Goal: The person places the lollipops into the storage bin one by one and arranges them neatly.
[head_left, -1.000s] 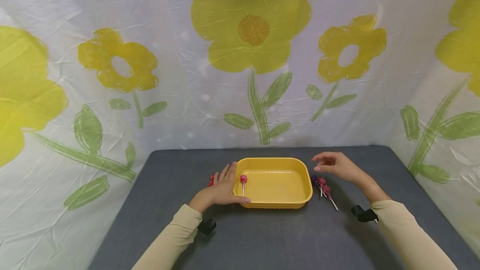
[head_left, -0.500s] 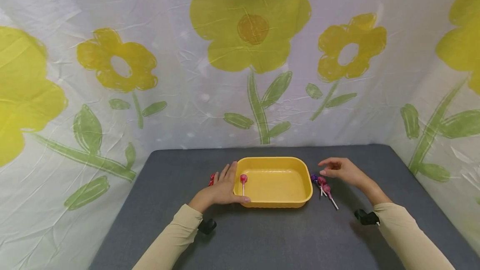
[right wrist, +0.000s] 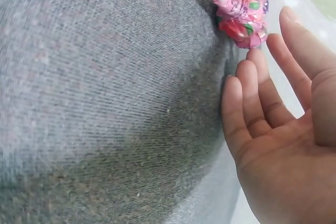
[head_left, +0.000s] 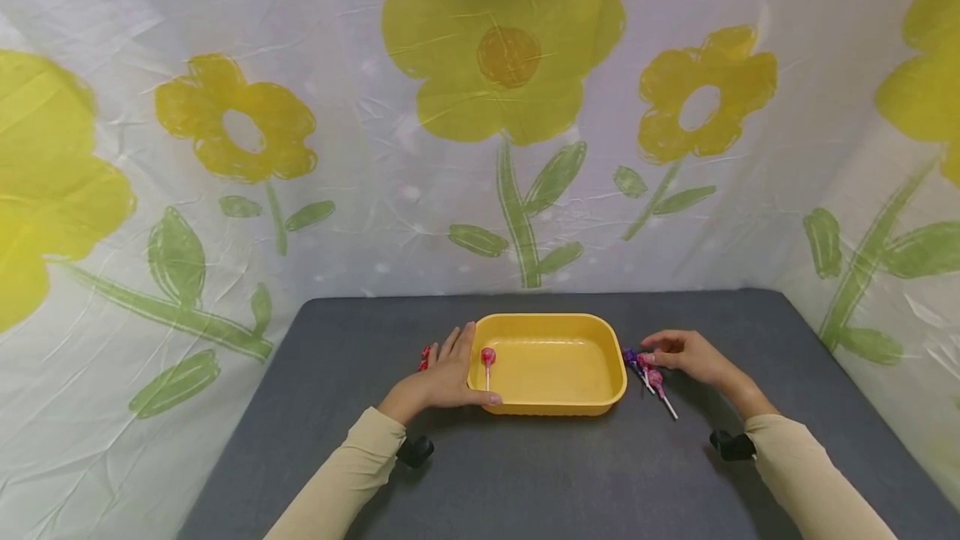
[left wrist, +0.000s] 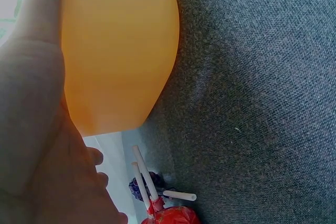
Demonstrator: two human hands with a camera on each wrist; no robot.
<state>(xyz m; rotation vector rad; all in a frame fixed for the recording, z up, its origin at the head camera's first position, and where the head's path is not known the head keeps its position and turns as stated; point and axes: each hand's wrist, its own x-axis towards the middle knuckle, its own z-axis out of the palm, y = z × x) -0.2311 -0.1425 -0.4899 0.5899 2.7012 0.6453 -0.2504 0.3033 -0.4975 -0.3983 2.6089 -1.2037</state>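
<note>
Right hand [head_left: 686,356]: lower in the frame than half a second ago, fingertips now close by the pink lollipops [head_left: 656,379]; fingers loosely bent, thumb apart, no grip that I can see. Left hand [head_left: 441,378]: unmoved, fingers extended along the yellow tray [head_left: 555,410]. Pink lollipops and purple lollipop [head_left: 629,354]: right of centre, on the bench [head_left: 525,473]. Handling, as I judge it: light, hard-headed, stiff-sticked, wrappers likely slippery. Best hold: a pinch at the head.

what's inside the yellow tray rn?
One pink lollipop, at the left end of the tray. Left hand covers some of that end; near wall's inner face hidden.
</note>
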